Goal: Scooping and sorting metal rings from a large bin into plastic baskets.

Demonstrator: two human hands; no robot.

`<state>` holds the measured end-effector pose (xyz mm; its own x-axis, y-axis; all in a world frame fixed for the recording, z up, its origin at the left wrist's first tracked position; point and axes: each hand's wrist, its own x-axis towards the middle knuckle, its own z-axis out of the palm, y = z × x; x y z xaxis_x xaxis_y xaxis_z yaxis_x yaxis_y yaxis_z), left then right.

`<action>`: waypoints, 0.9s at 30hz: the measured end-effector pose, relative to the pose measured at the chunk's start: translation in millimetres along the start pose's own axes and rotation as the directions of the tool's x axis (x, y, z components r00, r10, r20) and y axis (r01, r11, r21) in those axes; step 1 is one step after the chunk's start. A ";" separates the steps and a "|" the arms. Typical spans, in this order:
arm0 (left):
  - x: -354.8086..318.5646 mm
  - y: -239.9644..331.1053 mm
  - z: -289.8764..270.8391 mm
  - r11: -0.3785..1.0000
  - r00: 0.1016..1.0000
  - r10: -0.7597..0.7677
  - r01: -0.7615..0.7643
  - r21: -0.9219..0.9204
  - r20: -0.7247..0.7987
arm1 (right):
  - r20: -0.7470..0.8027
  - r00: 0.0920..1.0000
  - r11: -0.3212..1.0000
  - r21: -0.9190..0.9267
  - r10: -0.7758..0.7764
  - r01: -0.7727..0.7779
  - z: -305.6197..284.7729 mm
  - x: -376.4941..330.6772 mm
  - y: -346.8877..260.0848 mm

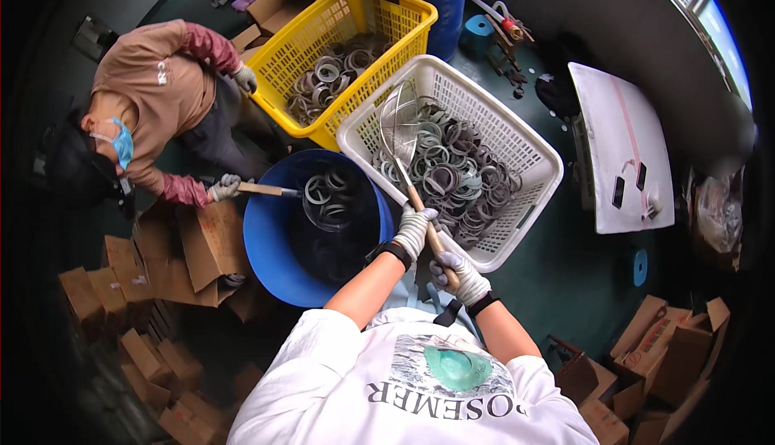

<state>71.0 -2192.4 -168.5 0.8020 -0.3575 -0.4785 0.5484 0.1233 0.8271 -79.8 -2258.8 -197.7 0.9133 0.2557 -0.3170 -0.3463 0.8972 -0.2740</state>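
Note:
Both my hands wear pale work gloves and are wrapped round the wooden handle of a wire-mesh skimmer. My left hand grips higher up the handle, close to its metal neck. Lower down, nearer my body, my right hand holds the handle's end. The skimmer's mesh bowl is over the left side of a white plastic basket, which holds many grey and greenish rings. No rings can be made out in the bowl. Left of my hands stands a blue tub with dark liquid inside.
A masked co-worker at the left holds another skimmer with rings over the tub. Their other hand rests on a yellow basket of rings. A blue drum stands behind; cardboard boxes lie left and right. A white board stands right.

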 end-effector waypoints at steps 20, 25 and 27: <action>-86.9 -78.3 -41.3 0.740 0.918 -0.179 0.363 -0.566 0.355 | -0.150 0.987 0.097 -0.983 0.064 -0.155 -20.5 -137.2 -59.5; -139.8 -64.2 -76.3 0.721 0.981 -0.086 0.183 -0.668 0.176 | 0.140 0.982 -0.032 -0.989 0.128 0.145 -23.5 -103.3 -49.8; -147.6 -68.4 -99.8 0.686 0.992 -0.013 0.100 -0.720 0.126 | 0.131 0.976 -0.090 -0.985 0.173 0.148 -3.3 -86.9 -46.7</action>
<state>-61.2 -2055.7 -183.9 0.7587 -0.4730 -0.4479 0.6274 0.7156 0.3071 -143.7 -2324.2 -160.4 0.8599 0.4518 -0.2376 -0.0444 -0.3975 -0.9165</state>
